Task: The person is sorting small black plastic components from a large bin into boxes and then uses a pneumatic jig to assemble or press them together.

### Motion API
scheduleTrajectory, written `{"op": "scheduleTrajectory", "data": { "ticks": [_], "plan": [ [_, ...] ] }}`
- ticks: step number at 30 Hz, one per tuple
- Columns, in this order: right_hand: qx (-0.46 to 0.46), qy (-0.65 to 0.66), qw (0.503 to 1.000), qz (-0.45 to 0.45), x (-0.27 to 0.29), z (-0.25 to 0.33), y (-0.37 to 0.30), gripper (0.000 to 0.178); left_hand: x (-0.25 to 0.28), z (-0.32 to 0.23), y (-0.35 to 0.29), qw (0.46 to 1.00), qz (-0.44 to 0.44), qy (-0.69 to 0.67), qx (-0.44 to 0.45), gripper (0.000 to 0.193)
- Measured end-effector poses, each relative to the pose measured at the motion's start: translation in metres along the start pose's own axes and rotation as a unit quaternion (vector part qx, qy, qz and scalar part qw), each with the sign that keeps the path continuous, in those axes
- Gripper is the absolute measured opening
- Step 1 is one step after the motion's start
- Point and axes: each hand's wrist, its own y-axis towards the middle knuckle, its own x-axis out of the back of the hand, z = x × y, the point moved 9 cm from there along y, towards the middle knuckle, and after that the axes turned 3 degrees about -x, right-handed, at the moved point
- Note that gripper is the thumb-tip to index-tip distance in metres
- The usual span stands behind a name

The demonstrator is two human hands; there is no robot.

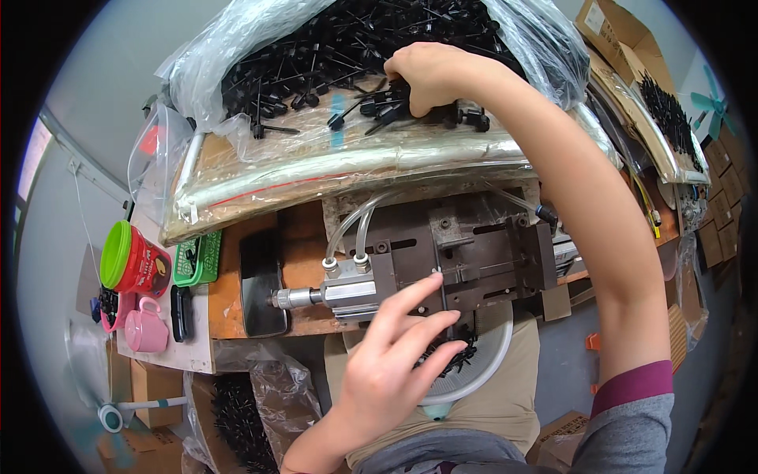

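My right hand point(436, 76) reaches over the tray, its fingers curled onto black plastic parts with thin stems point(384, 103) at the front of a large heap point(347, 47). Its fingertips are partly hidden. My left hand point(387, 363) is at the dark metal fixture point(489, 265), fingers apart. The index fingertip touches or nearly touches a thin dark rod point(444, 296) standing out toward me from the fixture. Below those fingers, a white round basket point(493, 363) on my lap holds several small black parts point(458, 355).
An air cylinder point(351, 292) with clear hoses point(365, 225) joins the fixture's left side. A phone-like dark slab point(264, 284), green basket point(207, 261), red tub point(146, 265) and pink mug point(147, 328) stand left. The plastic-wrapped tray edge point(355, 170) rises behind the fixture. Boxes of parts stand around.
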Motion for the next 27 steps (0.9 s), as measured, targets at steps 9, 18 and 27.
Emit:
{"op": "scheduleTrajectory", "data": {
  "ticks": [9,18,27],
  "plan": [
    [0.093,0.033,0.99,-0.099,0.028,0.014,-0.041,0.032,-0.045,0.003,-0.013,0.985,-0.02,0.158,-0.071,0.027],
    [0.109,0.036,0.962,-0.248,0.043,0.002,-0.086,0.017,-0.063,0.005,-0.008,0.974,0.016,0.211,-0.084,0.026],
    [0.006,0.292,0.899,-0.325,0.047,-0.08,-0.096,0.013,-0.061,0.005,-0.004,0.976,0.053,0.201,-0.06,0.032]
  ]
}}
